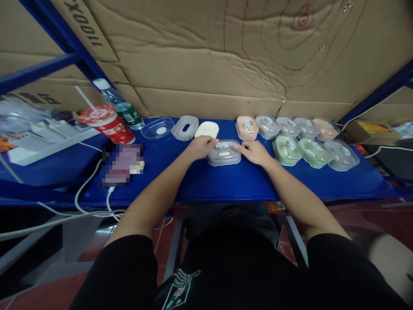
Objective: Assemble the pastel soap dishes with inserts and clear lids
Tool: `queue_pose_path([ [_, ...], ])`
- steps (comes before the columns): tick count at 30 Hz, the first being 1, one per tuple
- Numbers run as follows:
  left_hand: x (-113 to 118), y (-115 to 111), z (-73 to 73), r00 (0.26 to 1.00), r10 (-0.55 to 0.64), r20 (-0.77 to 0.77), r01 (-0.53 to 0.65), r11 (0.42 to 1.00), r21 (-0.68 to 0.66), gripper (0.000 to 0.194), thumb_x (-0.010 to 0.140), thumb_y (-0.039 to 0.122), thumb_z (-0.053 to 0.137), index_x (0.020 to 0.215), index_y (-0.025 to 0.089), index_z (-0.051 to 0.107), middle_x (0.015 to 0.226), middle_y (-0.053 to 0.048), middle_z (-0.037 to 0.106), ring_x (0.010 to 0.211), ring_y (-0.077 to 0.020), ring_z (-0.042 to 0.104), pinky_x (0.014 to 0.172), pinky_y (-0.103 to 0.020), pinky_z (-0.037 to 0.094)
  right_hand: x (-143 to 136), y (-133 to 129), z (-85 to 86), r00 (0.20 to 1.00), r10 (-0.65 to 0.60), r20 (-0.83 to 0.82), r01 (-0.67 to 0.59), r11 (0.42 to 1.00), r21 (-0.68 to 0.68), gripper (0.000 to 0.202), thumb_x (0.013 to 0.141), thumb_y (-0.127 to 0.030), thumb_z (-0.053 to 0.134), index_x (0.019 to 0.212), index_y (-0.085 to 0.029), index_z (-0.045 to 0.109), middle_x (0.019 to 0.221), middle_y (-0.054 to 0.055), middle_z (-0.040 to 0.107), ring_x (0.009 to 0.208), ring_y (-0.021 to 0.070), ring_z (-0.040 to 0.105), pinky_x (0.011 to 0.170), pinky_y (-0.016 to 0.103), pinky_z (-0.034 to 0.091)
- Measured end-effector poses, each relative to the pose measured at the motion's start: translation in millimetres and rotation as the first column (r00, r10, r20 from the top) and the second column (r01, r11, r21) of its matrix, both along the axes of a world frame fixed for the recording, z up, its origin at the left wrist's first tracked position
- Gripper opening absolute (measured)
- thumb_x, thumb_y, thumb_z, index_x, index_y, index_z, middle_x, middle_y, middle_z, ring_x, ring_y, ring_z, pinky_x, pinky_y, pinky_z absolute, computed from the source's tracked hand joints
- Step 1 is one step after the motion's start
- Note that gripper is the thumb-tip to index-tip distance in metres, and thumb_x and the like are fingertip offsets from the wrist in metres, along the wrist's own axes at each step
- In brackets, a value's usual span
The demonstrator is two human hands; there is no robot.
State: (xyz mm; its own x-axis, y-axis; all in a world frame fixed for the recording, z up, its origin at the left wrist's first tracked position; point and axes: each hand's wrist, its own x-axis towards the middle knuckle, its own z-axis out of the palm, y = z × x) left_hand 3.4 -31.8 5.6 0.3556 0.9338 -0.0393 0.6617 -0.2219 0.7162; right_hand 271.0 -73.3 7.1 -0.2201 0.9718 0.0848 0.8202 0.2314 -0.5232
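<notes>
A grey soap box with a clear lid (pixel 224 159) sits on the blue table in front of me, a round label and a pale oblong piece showing at its top. My left hand (pixel 202 147) is closed at its left end, the thumb at the lid's edge. At the opposite end, my right hand (pixel 255 152) has its thumb on the lid and its fingers curled. Just behind lies a cream-coloured tray (pixel 207 128), partly covered by my left hand. Farther left are a grey part with an oblong slot (pixel 185 128) and a loose clear lid (pixel 158 129).
Several lidded boxes stand at the right, among them a peach box (pixel 247 128), a green box (pixel 287 150) and a grey box (pixel 342 156). At the left are a red cup with a straw (pixel 109 125), a water bottle (pixel 121 105) and a white cable (pixel 111 190). Cardboard (pixel 193 73) walls the back.
</notes>
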Motion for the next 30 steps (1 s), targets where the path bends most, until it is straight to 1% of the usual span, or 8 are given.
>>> queue_pose_path([
  [5, 3.7, -4.6, -0.6, 0.991, -0.032, 0.129, 0.052, 0.986, -0.158, 0.041, 0.106, 0.050, 0.056, 0.124, 0.019, 0.076, 0.071, -0.008, 0.073, 0.058, -0.0228, 0.072, 0.053, -0.036, 0.056, 7.3, 2.9, 4.4, 0.988, -0.151, 0.038, 0.151, 0.988, 0.025, 0.056, 0.098, -0.072, 0.061, 0.071, -0.024, 0.061, 0.079, 0.005, 0.074, 0.079, 0.0230, 0.066, 0.065, 0.033, 0.036],
  [10, 15.2, -19.2, 1.9, 0.960, -0.112, 0.258, 0.193, 0.928, -0.317, 0.075, 0.101, 0.045, 0.069, 0.169, 0.025, 0.044, 0.144, -0.020, 0.071, 0.074, -0.0235, 0.080, 0.057, -0.034, 0.060, 16.8, -1.3, 13.3, 0.935, -0.353, 0.009, 0.332, 0.888, 0.318, 0.035, 0.100, -0.055, 0.067, 0.094, -0.021, 0.073, 0.086, 0.009, 0.078, 0.082, 0.0275, 0.071, 0.071, 0.035, 0.043],
  [14, 24.0, -32.3, 1.8, 0.879, -0.187, 0.439, 0.381, 0.828, -0.410, 0.106, 0.092, 0.047, 0.083, 0.177, 0.031, 0.022, 0.166, -0.024, 0.052, 0.091, -0.0264, 0.083, 0.068, -0.033, 0.063, 8.9, -14.0, 19.0, 0.989, -0.139, 0.043, 0.109, 0.904, 0.413, 0.036, 0.099, -0.055, 0.071, 0.107, -0.020, 0.077, 0.085, 0.007, 0.079, 0.087, 0.0288, 0.074, 0.079, 0.038, 0.051],
  [18, 27.6, -36.8, 0.1, 0.822, -0.235, 0.519, 0.485, 0.768, -0.419, 0.115, 0.086, 0.047, 0.088, 0.177, 0.028, 0.020, 0.165, -0.029, 0.050, 0.098, -0.0285, 0.082, 0.073, -0.034, 0.062, 1.1, -21.8, 22.3, 0.966, 0.129, 0.223, -0.210, 0.895, 0.393, 0.043, 0.092, -0.053, 0.083, 0.117, -0.018, 0.079, 0.111, 0.013, 0.081, 0.109, 0.0341, 0.074, 0.099, 0.046, 0.055],
  [21, 25.3, -32.3, -0.8, 0.875, -0.240, 0.420, 0.382, 0.876, -0.294, 0.096, 0.094, 0.047, 0.079, 0.173, 0.023, 0.032, 0.160, -0.027, 0.057, 0.093, -0.0249, 0.080, 0.072, -0.034, 0.061, 10.1, -20.3, 24.4, 0.930, 0.241, 0.278, -0.330, 0.879, 0.343, 0.036, 0.094, -0.048, 0.084, 0.117, -0.020, 0.081, 0.117, 0.013, 0.079, 0.115, 0.0337, 0.072, 0.104, 0.048, 0.055],
  [23, 20.5, -26.3, -0.7, 0.951, -0.201, 0.235, 0.220, 0.973, -0.061, 0.074, 0.097, 0.045, 0.074, 0.162, 0.020, 0.049, 0.151, -0.021, 0.066, 0.093, -0.0229, 0.078, 0.081, -0.037, 0.062, 21.1, -18.1, 25.6, 0.919, 0.285, 0.274, -0.367, 0.873, 0.321, 0.028, 0.096, -0.043, 0.082, 0.114, -0.022, 0.081, 0.112, 0.010, 0.079, 0.113, 0.0319, 0.072, 0.103, 0.047, 0.055],
  [26, 9.1, -15.3, -0.7, 0.995, -0.034, -0.089, 0.059, 0.955, 0.291, 0.050, 0.099, 0.042, 0.073, 0.144, 0.020, 0.066, 0.143, -0.014, 0.071, 0.112, -0.0269, 0.074, 0.103, -0.043, 0.057, 34.3, -17.4, 27.7, 0.914, 0.275, 0.297, -0.362, 0.884, 0.297, 0.018, 0.097, -0.030, 0.077, 0.111, -0.021, 0.081, 0.110, 0.010, 0.078, 0.112, 0.0317, 0.071, 0.101, 0.046, 0.054],
  [30, -5.4, -2.2, -4.0, 0.928, 0.093, -0.360, 0.036, 0.941, 0.335, 0.045, 0.099, 0.044, 0.074, 0.135, 0.019, 0.070, 0.145, -0.015, 0.067, 0.129, -0.0335, 0.067, 0.107, -0.044, 0.053, 33.7, -22.1, 30.8, 0.904, 0.164, 0.395, -0.282, 0.923, 0.262, 0.025, 0.089, -0.012, 0.066, 0.107, -0.021, 0.081, 0.111, 0.011, 0.078, 0.109, 0.0332, 0.067, 0.098, 0.048, 0.049],
])
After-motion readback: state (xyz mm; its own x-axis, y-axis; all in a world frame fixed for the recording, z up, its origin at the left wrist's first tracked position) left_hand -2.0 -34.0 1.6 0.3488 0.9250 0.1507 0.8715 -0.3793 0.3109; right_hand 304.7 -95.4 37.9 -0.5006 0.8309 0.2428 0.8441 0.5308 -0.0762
